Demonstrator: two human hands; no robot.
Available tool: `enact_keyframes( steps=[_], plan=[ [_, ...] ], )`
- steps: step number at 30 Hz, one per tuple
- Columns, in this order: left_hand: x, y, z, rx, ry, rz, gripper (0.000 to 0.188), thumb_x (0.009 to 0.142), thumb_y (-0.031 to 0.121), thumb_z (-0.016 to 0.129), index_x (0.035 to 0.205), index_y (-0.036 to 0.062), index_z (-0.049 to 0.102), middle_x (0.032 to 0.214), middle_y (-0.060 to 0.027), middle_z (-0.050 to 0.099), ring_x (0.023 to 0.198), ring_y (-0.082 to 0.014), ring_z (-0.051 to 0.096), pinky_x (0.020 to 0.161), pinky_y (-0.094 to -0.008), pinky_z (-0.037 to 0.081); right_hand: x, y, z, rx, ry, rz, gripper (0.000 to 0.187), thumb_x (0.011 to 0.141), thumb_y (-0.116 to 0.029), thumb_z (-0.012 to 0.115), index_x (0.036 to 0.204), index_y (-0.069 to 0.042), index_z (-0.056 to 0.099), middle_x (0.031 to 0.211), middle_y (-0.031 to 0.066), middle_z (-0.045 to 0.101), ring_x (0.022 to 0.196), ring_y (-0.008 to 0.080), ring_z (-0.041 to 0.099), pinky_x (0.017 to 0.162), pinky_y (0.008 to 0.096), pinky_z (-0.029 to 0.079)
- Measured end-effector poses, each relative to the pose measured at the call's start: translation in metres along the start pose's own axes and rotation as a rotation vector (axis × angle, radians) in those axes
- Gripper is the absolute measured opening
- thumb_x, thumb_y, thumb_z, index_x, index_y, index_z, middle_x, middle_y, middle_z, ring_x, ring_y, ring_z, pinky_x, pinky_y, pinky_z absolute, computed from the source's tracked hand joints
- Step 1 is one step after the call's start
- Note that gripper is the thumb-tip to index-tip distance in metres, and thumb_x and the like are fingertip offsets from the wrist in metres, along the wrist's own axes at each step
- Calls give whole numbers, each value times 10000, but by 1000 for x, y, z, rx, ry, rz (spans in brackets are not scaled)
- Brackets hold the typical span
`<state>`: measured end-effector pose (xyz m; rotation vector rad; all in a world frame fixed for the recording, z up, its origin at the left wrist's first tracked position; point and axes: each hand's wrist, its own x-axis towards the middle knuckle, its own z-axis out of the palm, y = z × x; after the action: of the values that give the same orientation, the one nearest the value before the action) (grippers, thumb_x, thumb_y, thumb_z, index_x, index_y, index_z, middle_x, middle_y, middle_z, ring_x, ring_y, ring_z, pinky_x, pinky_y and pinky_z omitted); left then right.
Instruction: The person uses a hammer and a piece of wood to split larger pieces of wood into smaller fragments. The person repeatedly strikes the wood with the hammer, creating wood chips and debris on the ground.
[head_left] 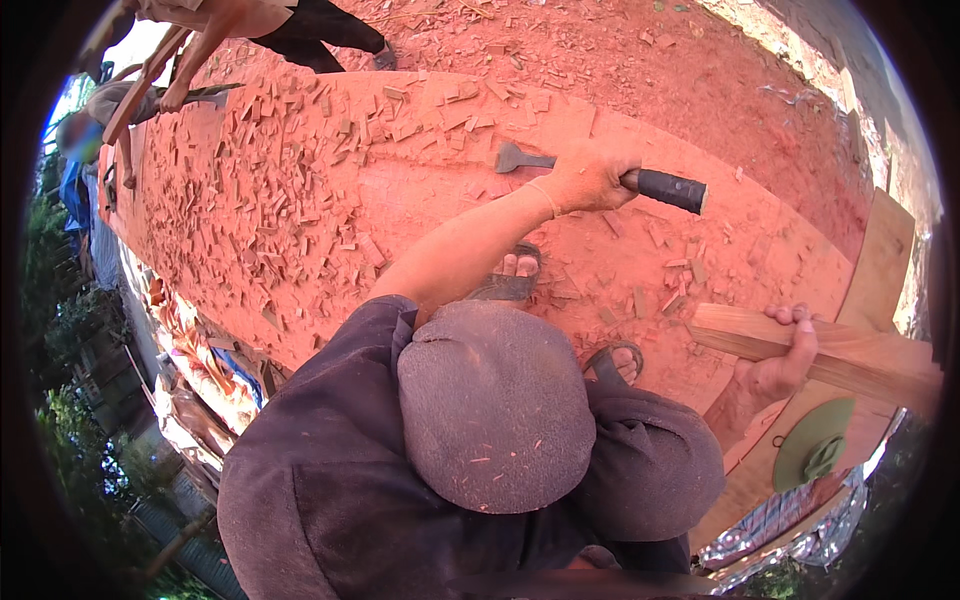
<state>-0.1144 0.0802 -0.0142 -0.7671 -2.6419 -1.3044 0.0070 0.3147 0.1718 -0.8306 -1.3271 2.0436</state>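
Observation:
My left hand (597, 172) is closed around a chisel (672, 190). Its black-wrapped handle sticks out to the right of my fist, and its flared grey blade points left, just above the dusty red ground. At the right, my right hand (783, 368) grips a squared length of wood (745, 332), thumb and fingers wrapped round it. The wood's near end points left and its far end runs toward the right rim. Chisel and wood are apart. Below my hands are my bent knees (495, 405) and sandalled feet (512, 275).
Wood chips (290, 190) litter the red surface. A broad board (880, 262) stands at the right, with a green round disc-shaped thing (815, 445) near it. At the upper left, another person's hand (175, 97) is by a long wooden piece (140, 95).

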Motion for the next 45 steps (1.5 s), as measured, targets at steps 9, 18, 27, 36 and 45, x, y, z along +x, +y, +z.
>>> enact_keyframes(
  steps=[9,18,27,36,45],
  plan=[
    [-10,-1,-21,64,-133,-43,203,733,217,749,708,122,572,653,-110,593,614,-354,635,535,-452,467,-15,47,-110,-719,-323,197,242,847,-15,678,1064,42,588,777,94,624,635,180,615,587,307,526],
    [5,-1,-27,-92,77,-36,236,745,175,774,677,112,557,573,-93,496,538,-309,547,505,-410,414,23,-42,22,-9,-228,-123,312,849,-35,661,1126,1,522,929,92,587,794,178,572,717,344,523],
    [8,-3,-29,-65,29,-71,211,737,201,796,689,124,606,580,-102,529,544,-330,571,507,-420,434,-9,36,-63,-829,-387,158,168,842,-35,684,964,16,581,798,60,609,683,153,599,628,307,515],
    [4,-8,-20,77,98,24,231,749,228,776,664,146,578,580,-95,553,547,-330,601,505,-426,440,-15,51,14,-583,-329,57,232,871,-46,662,1061,37,559,904,83,609,727,140,597,634,311,526],
    [-9,-3,-29,64,95,-74,216,733,257,801,698,146,619,594,-100,582,575,-330,638,522,-429,473,32,-6,-46,-473,-260,-17,212,893,-72,654,1064,4,555,901,90,596,749,167,600,661,324,528]
  ],
)
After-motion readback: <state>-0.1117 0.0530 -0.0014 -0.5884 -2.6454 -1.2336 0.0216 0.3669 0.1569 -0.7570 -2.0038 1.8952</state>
